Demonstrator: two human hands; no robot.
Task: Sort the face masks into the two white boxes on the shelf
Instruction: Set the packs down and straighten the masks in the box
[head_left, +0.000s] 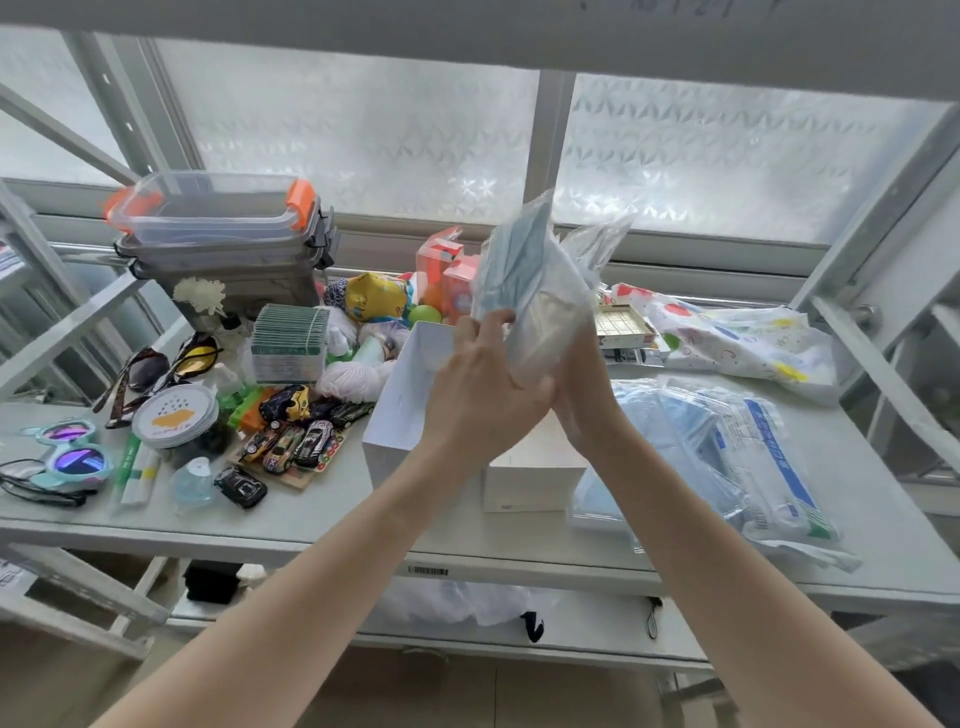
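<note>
- Fingers of both hands are holding one mask pack (530, 291) upright above the two white boxes: the left hand (483, 384) is pinching its lower left edge with curled fingers, and the right hand (582, 384) is pressing against its right side, though whether those fingers are wrapping round it is hard to tell. Holding it high and on end is probably a way of lining it up with a box mouth.
- Shelf (332, 525) is carrying everything, with a frosted window behind it.
- More packed masks (727, 447) are lying in a loose heap at the right, waiting to be sorted, with a printed bag (737, 332) behind them.
- Left box (400, 395) is standing open and tall just under the pack; the right box (530, 478) is sitting lower, touching or nearly touching the heap, and its top is hidden by the wrists.
- Stacked bins (223, 234) are sitting at the back left.
- Toy cars (291, 436), a tin (174, 415) and sunglasses (72, 452) are crowding the left side, close against the left box but not blocking its opening.
</note>
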